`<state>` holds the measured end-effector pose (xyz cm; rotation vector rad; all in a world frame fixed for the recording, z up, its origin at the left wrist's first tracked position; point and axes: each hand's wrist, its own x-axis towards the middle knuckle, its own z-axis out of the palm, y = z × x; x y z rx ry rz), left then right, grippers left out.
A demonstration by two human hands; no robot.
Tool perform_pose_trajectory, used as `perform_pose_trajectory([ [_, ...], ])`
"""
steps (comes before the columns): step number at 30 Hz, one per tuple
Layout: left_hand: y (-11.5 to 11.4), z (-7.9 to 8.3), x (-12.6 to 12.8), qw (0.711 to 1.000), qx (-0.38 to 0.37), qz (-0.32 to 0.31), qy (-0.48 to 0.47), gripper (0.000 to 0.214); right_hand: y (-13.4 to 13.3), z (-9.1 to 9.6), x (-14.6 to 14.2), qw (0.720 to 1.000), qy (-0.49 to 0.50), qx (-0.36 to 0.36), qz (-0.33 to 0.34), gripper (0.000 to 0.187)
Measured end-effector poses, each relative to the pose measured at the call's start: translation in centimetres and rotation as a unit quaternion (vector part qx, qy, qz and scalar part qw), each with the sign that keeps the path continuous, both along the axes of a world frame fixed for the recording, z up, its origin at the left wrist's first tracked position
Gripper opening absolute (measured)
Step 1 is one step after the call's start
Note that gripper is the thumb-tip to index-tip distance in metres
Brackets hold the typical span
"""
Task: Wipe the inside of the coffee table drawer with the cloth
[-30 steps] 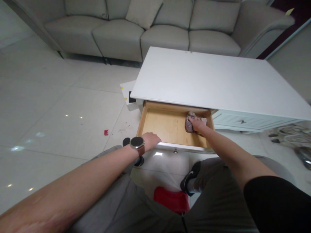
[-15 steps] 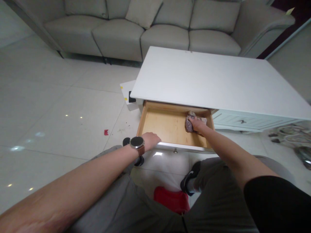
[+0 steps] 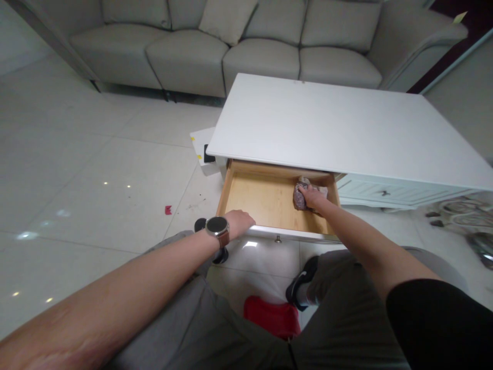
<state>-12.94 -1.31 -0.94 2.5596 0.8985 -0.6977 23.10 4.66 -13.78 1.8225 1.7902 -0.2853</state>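
A wooden drawer (image 3: 265, 198) stands pulled out from under the white coffee table (image 3: 331, 126). My right hand (image 3: 314, 198) reaches into the drawer's right rear corner, fingers closed on a bunched purplish cloth (image 3: 299, 195) pressed to the drawer bottom. My left hand (image 3: 239, 222), with a watch (image 3: 217, 226) on the wrist, rests on the drawer's front edge at the left, fingers curled over the rim. The rest of the drawer bottom is bare wood.
A grey sofa (image 3: 239, 46) runs along the back. A white box (image 3: 203, 149) lies on the tiled floor left of the table. A red object (image 3: 272, 317) sits between my legs. Cables and metal items (image 3: 462, 216) lie at the right.
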Motion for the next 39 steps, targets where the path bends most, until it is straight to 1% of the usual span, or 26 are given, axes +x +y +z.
perform_pose_trajectory([
  [6, 0.0, 0.3, 0.1, 1.000, 0.001, -0.012, 0.020, 0.034, -0.1, 0.1, 0.0, 1.000, 0.011, 0.010, -0.003, 0.081],
  [14, -0.1, 0.7, 0.2, 1.000, -0.001, -0.011, 0.026, 0.035, -0.3, 0.0, 0.1, 1.000, 0.013, 0.028, 0.006, 0.072],
  [21, 0.0, 0.7, 0.2, 1.000, -0.007, -0.013, 0.026, 0.034, -0.4, 0.8, -0.6, 1.000, 0.000, 0.011, -0.001, 0.071],
  [24, 0.0, 0.6, 0.2, 1.000, -0.007, -0.012, 0.024, 0.036, -0.4, 0.9, -0.7, 1.000, 0.000, 0.010, -0.007, 0.073],
  [31, -0.2, 1.1, 0.4, 1.000, -0.004, -0.003, 0.031, 0.035, -0.2, -0.4, 0.3, 0.999, 0.019, 0.025, 0.004, 0.068],
  [36, -0.3, 1.1, 0.6, 0.999, 0.002, 0.003, 0.033, 0.033, -0.1, -1.6, 1.1, 0.999, 0.021, 0.037, 0.019, 0.074],
  [39, -0.2, 1.2, 0.6, 0.999, -0.012, 0.010, 0.028, 0.032, 0.0, -2.1, 1.4, 0.999, 0.024, 0.042, 0.020, 0.071],
])
